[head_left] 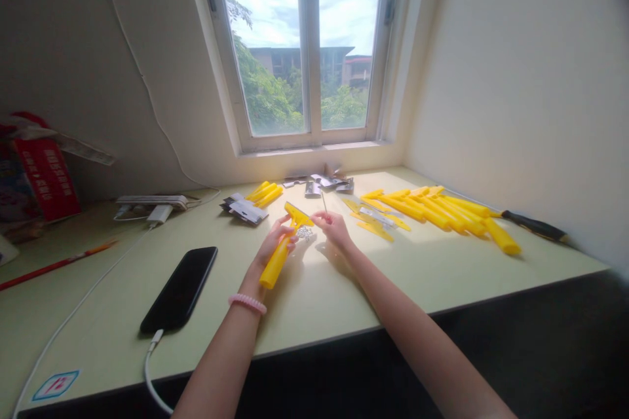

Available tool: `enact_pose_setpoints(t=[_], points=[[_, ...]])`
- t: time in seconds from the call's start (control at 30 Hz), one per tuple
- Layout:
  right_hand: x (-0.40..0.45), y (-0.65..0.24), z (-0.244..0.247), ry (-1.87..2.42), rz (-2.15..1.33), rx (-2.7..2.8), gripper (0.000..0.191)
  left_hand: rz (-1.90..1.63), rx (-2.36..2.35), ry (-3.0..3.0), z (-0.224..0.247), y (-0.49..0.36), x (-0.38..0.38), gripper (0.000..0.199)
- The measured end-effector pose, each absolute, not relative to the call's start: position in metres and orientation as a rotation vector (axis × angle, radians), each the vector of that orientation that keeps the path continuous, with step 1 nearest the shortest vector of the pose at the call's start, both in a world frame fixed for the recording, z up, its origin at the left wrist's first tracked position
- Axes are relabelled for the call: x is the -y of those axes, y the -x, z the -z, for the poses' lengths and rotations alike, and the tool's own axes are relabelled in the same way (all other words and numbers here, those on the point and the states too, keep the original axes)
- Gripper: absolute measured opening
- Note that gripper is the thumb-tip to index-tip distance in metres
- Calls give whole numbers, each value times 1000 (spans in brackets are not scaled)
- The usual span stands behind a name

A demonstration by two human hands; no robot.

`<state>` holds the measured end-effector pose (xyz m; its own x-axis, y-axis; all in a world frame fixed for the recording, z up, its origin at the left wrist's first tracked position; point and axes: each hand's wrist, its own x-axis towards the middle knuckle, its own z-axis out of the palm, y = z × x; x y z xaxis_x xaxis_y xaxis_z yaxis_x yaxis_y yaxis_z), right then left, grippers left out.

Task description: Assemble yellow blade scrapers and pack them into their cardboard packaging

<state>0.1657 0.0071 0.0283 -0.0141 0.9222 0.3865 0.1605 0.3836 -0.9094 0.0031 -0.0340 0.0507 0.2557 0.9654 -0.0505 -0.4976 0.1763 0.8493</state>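
Note:
My left hand is closed around a yellow scraper, its wide head tilted up and away from me. Close by the right end of that head, my right hand pinches a thin rod that points upward; its kind is too small to make out. The fingertips of my right hand are at the scraper head, and I cannot tell whether they touch it. Between the hands, on the table, lies a small heap of tiny metal pieces, partly hidden by the scraper and fingers.
Yellow handles lie in a row at right, beside flat yellow parts and a black-handled tool. Metal plates lie at the back; more plates and finished-looking yellow handles sit left. A charging phone lies nearer.

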Motion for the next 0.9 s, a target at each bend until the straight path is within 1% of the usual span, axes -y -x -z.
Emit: enact_pose_setpoints(t=[0.07,0.2,0.43,0.7,0.9], points=[[-6,-168,-32,977,-850,1441,29,-1070,-728,-877,-51,-6,37,51],[-2,-169,-37,932,-850,1409,28,-989,-719,-981,-52,-9,41,52],[4,-168,-41,951,-727,1465,22,-906,-738,-1054,-60,-14,47,58],[5,-171,-43,898,-795,1505,17,-877,-739,-1086,-61,-14,48,55],[7,-171,-43,890,-784,1495,14,-875,-732,-1080,-59,-13,48,54]])
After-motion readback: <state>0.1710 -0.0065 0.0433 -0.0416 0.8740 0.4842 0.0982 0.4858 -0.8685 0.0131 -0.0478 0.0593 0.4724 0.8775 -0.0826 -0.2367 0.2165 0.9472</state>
